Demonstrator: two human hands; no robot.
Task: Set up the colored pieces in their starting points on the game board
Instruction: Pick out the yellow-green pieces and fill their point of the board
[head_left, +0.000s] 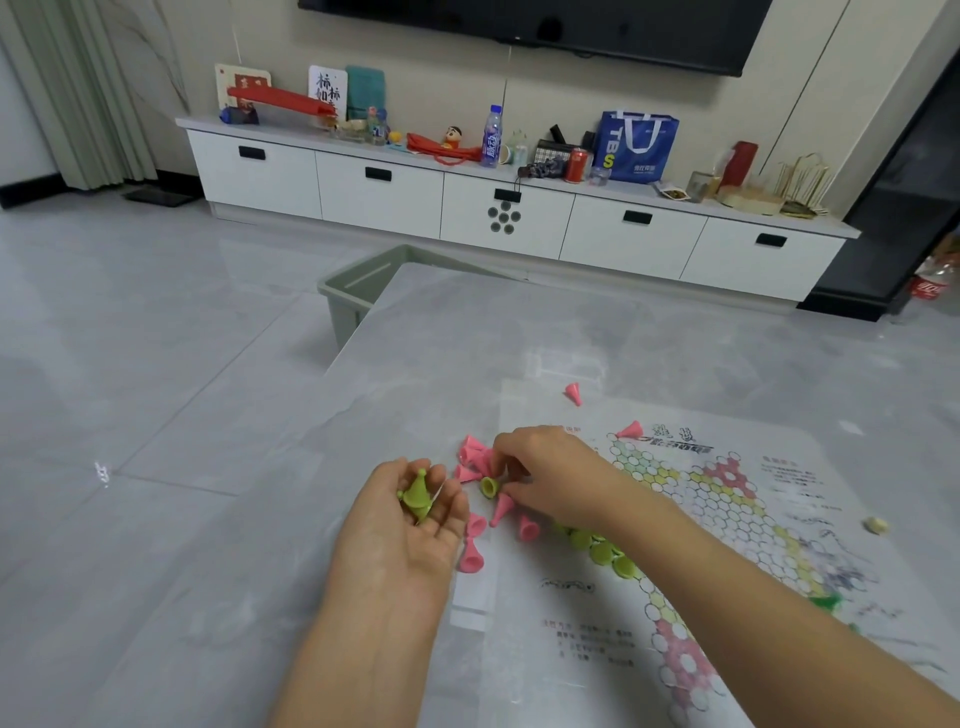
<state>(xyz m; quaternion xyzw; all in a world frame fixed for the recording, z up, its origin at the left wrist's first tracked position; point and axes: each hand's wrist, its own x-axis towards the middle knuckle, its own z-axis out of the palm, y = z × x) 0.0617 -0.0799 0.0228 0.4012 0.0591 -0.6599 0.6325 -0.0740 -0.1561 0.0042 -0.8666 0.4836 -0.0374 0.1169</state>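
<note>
A paper game board (717, 499) with a hexagon star lies on the grey table. My left hand (410, 525) is palm up and cradles a couple of light green cone pieces (418, 496) in its curled fingers. My right hand (545, 473) reaches into a pile of pink cones (475, 460) at the board's left edge and pinches a light green cone (489, 487). More light green cones (597, 545) lie under my right forearm. Two stray pink cones (573, 393) lie near the board's far edge. A darker green piece (826, 603) sits on the board at the right.
A grey-green plastic bin (348, 301) stands on the floor beyond the table's far left corner. A small pale lump (877, 525) rests on the board's right side. A white TV cabinet (509, 208) with clutter runs along the back wall.
</note>
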